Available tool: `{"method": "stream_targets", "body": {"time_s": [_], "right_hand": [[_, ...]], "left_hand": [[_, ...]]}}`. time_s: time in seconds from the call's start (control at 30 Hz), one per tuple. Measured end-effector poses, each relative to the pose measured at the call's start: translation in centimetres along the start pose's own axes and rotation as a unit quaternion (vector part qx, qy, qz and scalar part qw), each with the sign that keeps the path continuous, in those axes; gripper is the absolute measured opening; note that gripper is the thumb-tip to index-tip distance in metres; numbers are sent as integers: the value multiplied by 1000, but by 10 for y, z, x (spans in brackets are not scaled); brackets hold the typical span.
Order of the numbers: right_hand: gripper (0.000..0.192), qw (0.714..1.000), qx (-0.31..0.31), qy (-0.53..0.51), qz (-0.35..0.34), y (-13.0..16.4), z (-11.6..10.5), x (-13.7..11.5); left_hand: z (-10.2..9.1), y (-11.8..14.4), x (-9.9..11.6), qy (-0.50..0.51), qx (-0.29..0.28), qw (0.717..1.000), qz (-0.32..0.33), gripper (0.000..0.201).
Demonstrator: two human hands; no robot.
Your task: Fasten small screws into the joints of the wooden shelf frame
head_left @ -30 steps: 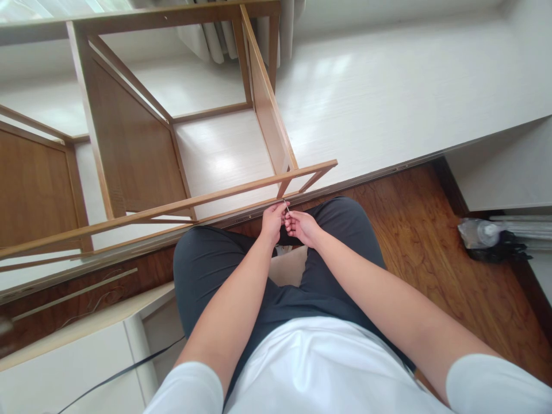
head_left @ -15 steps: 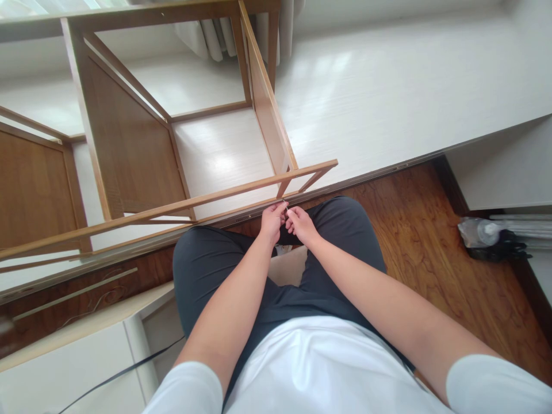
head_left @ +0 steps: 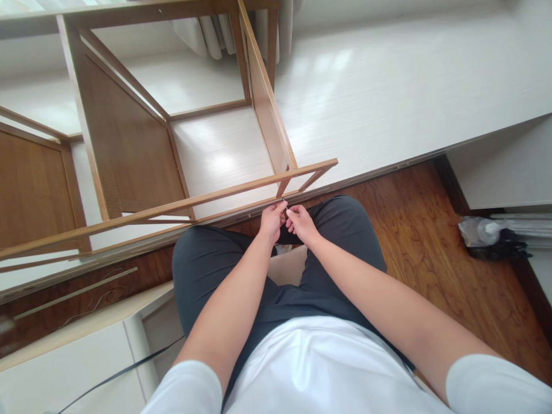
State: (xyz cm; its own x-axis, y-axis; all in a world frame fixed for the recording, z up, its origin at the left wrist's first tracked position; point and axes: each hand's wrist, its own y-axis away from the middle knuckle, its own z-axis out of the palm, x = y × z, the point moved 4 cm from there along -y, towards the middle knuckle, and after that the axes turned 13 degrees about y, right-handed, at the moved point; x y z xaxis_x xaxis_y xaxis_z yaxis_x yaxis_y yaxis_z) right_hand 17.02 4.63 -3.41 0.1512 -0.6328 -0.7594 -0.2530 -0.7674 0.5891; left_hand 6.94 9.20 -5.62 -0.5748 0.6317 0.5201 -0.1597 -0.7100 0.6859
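My left hand (head_left: 272, 221) and my right hand (head_left: 301, 223) meet between my knees, fingertips nearly touching. Both are closed in a pinch. A tiny thin piece shows between the fingertips, too small to name. Just beyond my hands is the lower front rail of a wooden frame (head_left: 224, 191), which has upright panels and lies on a pale raised surface (head_left: 388, 86). Neither hand seems to touch the frame.
Brown wooden floor (head_left: 414, 224) lies to my right, with a clear plastic bag (head_left: 478, 231) and a black bag (head_left: 500, 248) by the wall. A white cabinet (head_left: 77, 368) with a dark strap (head_left: 125, 371) stands at my left. A curtain (head_left: 207, 37) hangs behind the frame.
My hands keep the same pinch in the same place. The view has shifted very slightly; nothing else visibly differs.
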Motion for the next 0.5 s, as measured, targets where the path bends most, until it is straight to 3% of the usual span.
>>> {"method": "stream_targets", "body": {"time_s": [0.1,0.23,0.5], "right_hand": [[24,999,14,18,-24,2,-1,-1],[18,999,15,31,-27,2,-1,-4],[17,1000,-18,-16,8,0,-1,-2]], "left_hand": [[2,1,0,6,-1,1000,-9,38],[3,1,1,14,5,1000,-11,35],[3,1,3,1,7,1000,-7,34]]}}
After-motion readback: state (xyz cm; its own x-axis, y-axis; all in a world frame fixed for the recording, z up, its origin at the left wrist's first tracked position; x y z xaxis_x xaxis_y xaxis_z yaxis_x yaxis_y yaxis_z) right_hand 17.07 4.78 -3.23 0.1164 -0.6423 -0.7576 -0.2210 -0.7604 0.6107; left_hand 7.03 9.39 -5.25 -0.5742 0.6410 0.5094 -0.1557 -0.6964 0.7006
